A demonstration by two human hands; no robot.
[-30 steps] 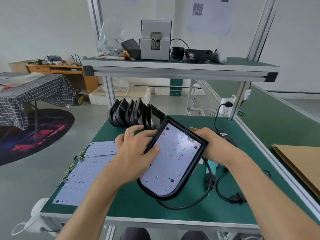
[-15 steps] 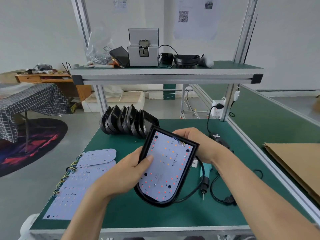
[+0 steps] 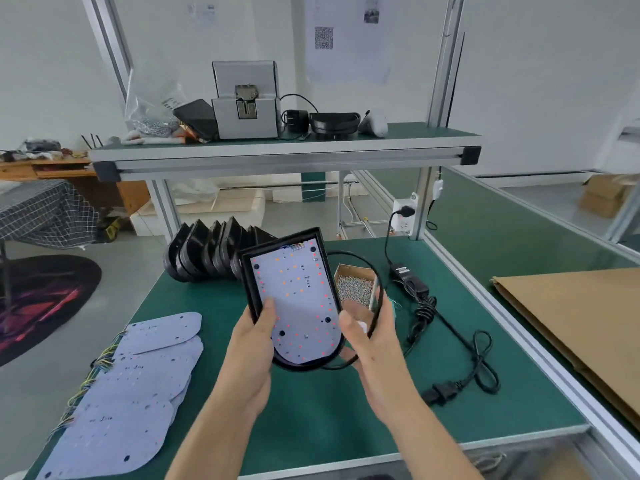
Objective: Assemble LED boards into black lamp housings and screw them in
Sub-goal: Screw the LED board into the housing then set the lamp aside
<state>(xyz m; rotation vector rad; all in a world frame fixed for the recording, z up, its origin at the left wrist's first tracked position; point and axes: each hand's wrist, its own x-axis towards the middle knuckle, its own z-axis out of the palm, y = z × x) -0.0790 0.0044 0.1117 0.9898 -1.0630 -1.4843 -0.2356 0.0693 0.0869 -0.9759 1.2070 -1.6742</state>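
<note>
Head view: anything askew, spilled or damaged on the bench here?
Nothing stands out. The LED board sits flat inside the black housing, held by the left hand and right hand. The screws stay inside their box, and the spare boards lie stacked.

White walls (image 3: 519,64) closed the room, with printed sheets (image 3: 346,39) pinned behind the bench frame. The floor (image 3: 131,268) was pale grey, and a dark round rug (image 3: 41,303) lay at the left. A table under a checked cloth (image 3: 45,213) stood beside a wooden desk (image 3: 62,168). Cardboard boxes (image 3: 602,199) sat by the right wall, in soft, even daylight.
</note>
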